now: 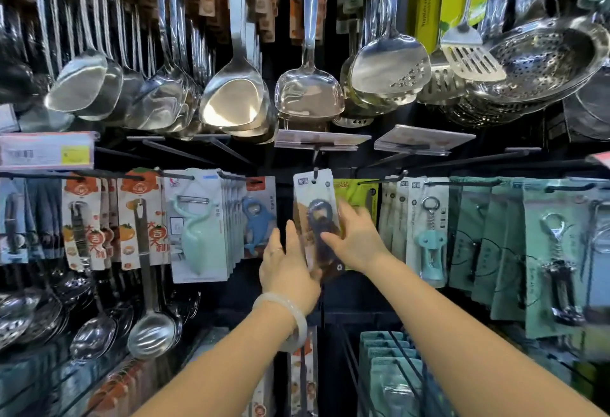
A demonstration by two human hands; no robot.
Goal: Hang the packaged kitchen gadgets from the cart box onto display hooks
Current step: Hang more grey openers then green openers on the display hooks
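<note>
Pegboard wall (330,291) — one carded opener (315,218), two hands: left hand (288,271), right hand (355,238)

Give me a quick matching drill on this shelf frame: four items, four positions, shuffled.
Items:
1. dark opener pack
2. blue shark opener
3. mint peeler
4. perforated strainer

Positions:
A. top right, above the hook row
B. centre, between the left hand and right hand
C. just left of the centre pack
D. further left, on a white card

Pairs: 1-B, 2-C, 3-D, 4-A

Both arms reach forward — left hand (288,271) gripping, right hand (355,238) flat-fingered.
</note>
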